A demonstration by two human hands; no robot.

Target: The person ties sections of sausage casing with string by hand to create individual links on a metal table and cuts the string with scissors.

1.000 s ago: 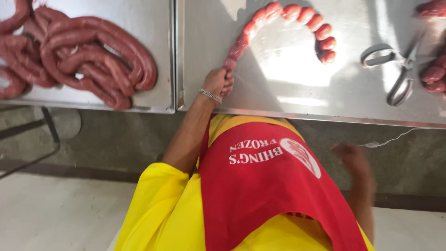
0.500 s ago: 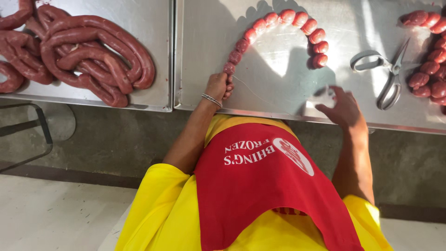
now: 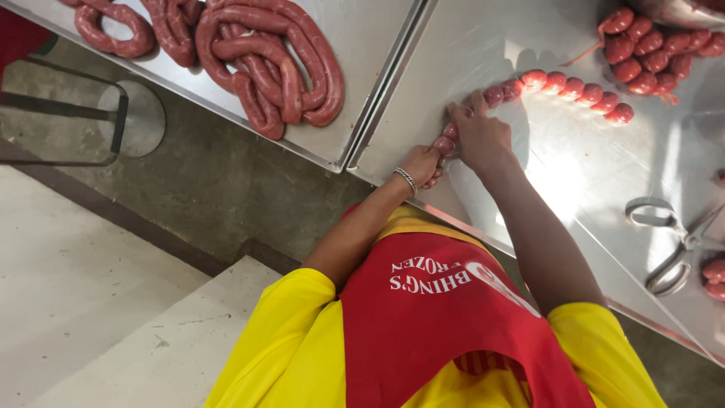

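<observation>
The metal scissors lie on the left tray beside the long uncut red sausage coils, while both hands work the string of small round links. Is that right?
Not quite. In the head view the metal scissors lie on the right steel table, far from the long uncut red sausage coils. Both the left hand and right hand do work the string of small round links.

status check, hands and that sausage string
Left hand pinching sausage string at its near end. Right hand on links beside it. Scissors lie apart, nothing in the way.
</observation>
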